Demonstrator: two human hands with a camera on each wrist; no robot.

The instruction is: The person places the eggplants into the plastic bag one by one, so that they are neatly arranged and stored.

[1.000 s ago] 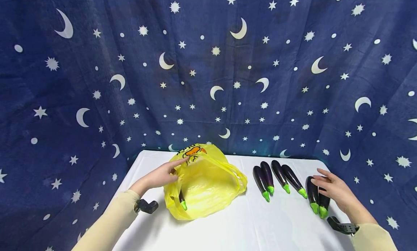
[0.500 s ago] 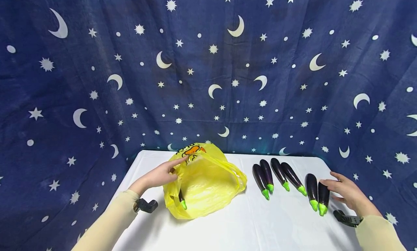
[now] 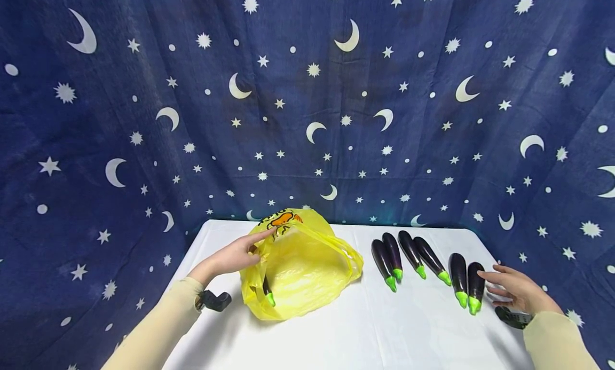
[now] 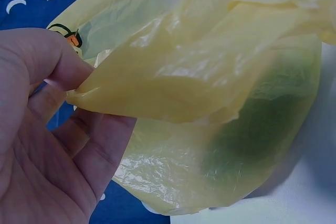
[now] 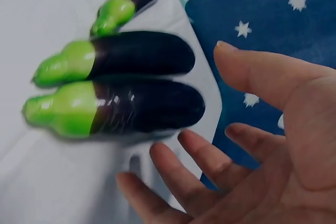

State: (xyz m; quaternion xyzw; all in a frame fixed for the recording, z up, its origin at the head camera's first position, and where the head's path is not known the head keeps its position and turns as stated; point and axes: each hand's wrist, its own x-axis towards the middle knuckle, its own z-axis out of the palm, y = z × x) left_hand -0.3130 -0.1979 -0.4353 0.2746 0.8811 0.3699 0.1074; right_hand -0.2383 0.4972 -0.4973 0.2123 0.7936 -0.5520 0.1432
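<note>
My left hand [image 3: 235, 257] pinches the rim of a yellow plastic bag [image 3: 307, 271] between thumb and fingers; the left wrist view shows the folded edge of the bag [image 4: 173, 87] in that pinch. Inside the bag's mouth lies an eggplant with a green stem end [image 3: 270, 298], mostly hidden by the plastic. At the right, my right hand [image 3: 521, 290] is beside the outermost eggplant [image 3: 476, 284], fingers spread and holding nothing. Seen from the right wrist, that eggplant [image 5: 152, 106] lies against another [image 5: 147, 53], both near the fingertips of the right hand [image 5: 262, 156].
Several more eggplants [image 3: 430, 255] lie in pairs on the white table [image 3: 336, 343], between the bag and my right hand. A dark blue curtain [image 3: 288, 119] with moons and stars hangs behind the table and at its sides.
My right hand has moved off the top of the rightmost pair of eggplants to their right side. My left hand keeps its grip on the bag. The head view has shifted slightly.
</note>
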